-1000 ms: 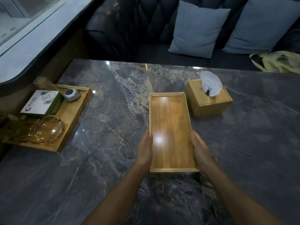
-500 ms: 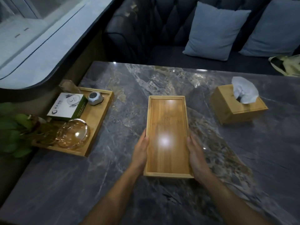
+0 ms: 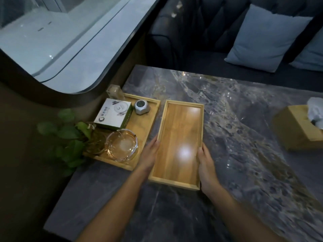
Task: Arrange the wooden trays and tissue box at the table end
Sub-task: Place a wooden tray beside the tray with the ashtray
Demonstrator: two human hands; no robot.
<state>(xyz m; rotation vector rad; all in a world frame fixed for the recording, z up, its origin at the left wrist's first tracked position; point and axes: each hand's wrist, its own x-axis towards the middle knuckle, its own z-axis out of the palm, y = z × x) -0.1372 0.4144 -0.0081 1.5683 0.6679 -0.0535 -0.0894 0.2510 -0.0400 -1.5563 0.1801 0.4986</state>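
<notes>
Table: marble top (image 3: 236,137), window end at nine o'clock.
Trays: two; empty wooden tray (image 3: 180,142) just beside loaded tray (image 3: 150,110).
Tissue box: one (image 3: 300,130), three o'clock, well apart.
Hands: left hand (image 3: 148,154), right hand (image 3: 206,163) clasping the empty tray's long rims.
Tip: press level, edges parallel.

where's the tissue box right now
In the head view the tissue box sits at the far right edge on the marble table, well apart from the empty tray.
</notes>
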